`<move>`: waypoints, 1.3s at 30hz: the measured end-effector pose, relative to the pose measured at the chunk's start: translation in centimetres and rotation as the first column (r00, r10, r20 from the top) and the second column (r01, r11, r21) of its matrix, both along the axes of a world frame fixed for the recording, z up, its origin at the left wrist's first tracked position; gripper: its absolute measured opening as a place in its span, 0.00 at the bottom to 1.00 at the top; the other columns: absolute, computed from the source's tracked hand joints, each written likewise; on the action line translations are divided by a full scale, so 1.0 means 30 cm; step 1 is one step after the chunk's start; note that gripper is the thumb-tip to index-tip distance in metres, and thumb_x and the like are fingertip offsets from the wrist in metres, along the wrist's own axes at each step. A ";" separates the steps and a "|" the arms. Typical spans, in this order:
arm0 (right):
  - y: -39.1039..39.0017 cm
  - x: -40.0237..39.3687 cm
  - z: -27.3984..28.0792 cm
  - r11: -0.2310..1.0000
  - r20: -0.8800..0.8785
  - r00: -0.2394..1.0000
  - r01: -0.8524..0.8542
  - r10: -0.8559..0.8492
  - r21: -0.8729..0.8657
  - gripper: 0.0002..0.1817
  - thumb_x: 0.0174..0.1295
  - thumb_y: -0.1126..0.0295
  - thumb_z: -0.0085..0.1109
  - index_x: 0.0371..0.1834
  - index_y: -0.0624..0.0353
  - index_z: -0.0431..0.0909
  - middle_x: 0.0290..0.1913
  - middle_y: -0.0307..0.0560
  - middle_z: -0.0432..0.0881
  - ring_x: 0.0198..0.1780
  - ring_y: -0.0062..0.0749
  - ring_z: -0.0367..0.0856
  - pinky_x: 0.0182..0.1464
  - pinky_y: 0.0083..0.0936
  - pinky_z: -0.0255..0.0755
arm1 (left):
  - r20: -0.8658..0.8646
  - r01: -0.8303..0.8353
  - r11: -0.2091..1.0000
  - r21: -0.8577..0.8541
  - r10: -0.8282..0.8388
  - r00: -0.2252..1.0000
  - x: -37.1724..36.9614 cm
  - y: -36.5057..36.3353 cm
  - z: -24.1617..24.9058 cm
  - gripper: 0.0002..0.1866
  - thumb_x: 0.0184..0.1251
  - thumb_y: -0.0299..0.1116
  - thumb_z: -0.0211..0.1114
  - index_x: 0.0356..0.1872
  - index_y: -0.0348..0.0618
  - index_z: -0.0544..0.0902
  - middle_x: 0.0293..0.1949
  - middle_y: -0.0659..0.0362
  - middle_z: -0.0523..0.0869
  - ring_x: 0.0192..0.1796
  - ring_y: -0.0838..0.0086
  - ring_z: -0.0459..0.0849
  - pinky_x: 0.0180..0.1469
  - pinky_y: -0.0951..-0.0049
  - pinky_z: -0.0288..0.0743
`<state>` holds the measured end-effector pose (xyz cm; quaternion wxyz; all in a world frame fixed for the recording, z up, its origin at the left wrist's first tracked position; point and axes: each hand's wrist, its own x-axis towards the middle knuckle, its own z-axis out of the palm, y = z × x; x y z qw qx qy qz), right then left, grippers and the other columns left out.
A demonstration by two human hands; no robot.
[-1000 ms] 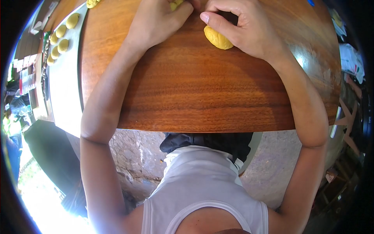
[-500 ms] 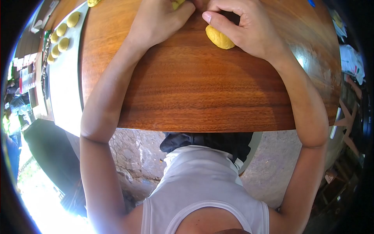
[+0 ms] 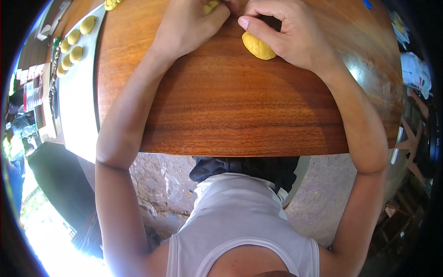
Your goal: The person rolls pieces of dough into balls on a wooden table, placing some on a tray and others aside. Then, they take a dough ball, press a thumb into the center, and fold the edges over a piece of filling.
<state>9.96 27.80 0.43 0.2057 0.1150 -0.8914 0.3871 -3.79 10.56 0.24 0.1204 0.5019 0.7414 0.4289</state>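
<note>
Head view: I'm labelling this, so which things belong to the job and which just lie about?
Job: yellow dough at the right hand; another yellow piece at the left hand; table; likely the dough balls and their pale tray.

Lying about, apparently: white bag; small blue object.

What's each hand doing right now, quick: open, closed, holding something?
Left hand: curled at a yellow piece, mostly hidden; whether it grips cannot be told.
Right hand: curved, thumb at a yellow lump; whether it grips cannot be told.

Yellow dough lump [image 3: 257,47]: rounded, surface w/ fine cracks, on wooden table [image 3: 244,106], partly under R hand [image 3: 300,39]. 2nd dough pc [image 3: 211,6]: also yellow, in curled L hand [image 3: 184,30], mostly hidden.
</note>
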 end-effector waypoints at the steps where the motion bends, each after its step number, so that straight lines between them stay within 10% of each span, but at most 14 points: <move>1: -0.002 0.002 0.006 1.000 0.030 1.000 0.006 -0.006 -0.001 0.10 0.68 0.71 0.68 0.31 0.66 0.83 0.32 0.52 0.83 0.38 0.43 0.82 0.42 0.37 0.75 | 0.003 -0.006 1.000 -0.005 0.006 1.000 0.002 -0.001 0.002 0.07 0.68 0.20 0.61 0.40 0.35 0.87 0.33 0.54 0.90 0.37 0.75 0.85 0.43 0.70 0.79; 15: -0.009 0.000 0.022 1.000 0.030 0.999 0.012 -0.012 0.027 0.10 0.68 0.71 0.68 0.32 0.67 0.82 0.31 0.53 0.81 0.37 0.45 0.79 0.40 0.39 0.73 | -0.008 -0.040 0.999 -0.027 0.039 0.999 0.014 -0.029 0.025 0.14 0.76 0.32 0.71 0.29 0.39 0.82 0.20 0.65 0.77 0.25 0.83 0.68 0.26 0.74 0.62; 20: -0.003 0.000 -0.009 1.000 0.005 1.000 0.009 -0.009 0.017 0.10 0.69 0.70 0.68 0.31 0.65 0.83 0.32 0.53 0.81 0.38 0.45 0.79 0.41 0.39 0.73 | 0.202 -0.004 0.943 -0.332 0.075 0.976 -0.004 -0.036 0.092 0.13 0.79 0.33 0.63 0.41 0.31 0.88 0.33 0.57 0.90 0.38 0.74 0.86 0.44 0.70 0.79; 25: -0.007 0.008 0.026 0.991 0.048 0.996 -0.064 0.070 -0.119 0.16 0.73 0.64 0.64 0.29 0.63 0.80 0.30 0.53 0.80 0.39 0.48 0.80 0.46 0.41 0.73 | 0.083 0.112 0.993 0.039 -0.115 0.990 0.004 -0.029 0.038 0.16 0.78 0.38 0.63 0.42 0.34 0.91 0.35 0.49 0.94 0.42 0.69 0.91 0.50 0.65 0.84; 31: -0.022 0.018 0.021 0.958 -0.025 0.982 -0.175 0.185 0.226 0.13 0.57 0.62 0.75 0.42 0.57 0.88 0.49 0.50 0.83 0.56 0.47 0.78 0.65 0.42 0.72 | 0.114 -0.092 0.968 0.232 0.066 0.991 -0.024 0.006 -0.026 0.14 0.67 0.36 0.74 0.44 0.38 0.82 0.36 0.55 0.87 0.38 0.71 0.84 0.43 0.66 0.79; 39: -0.066 -0.002 0.003 0.991 -0.065 0.994 -0.078 0.085 0.104 0.07 0.63 0.79 0.65 0.44 0.64 0.85 0.38 0.53 0.84 0.42 0.49 0.84 0.48 0.39 0.79 | -0.201 -0.075 0.885 0.460 0.186 0.962 -0.049 0.027 -0.074 0.22 0.59 0.27 0.76 0.53 0.39 0.79 0.44 0.53 0.80 0.44 0.67 0.83 0.48 0.67 0.80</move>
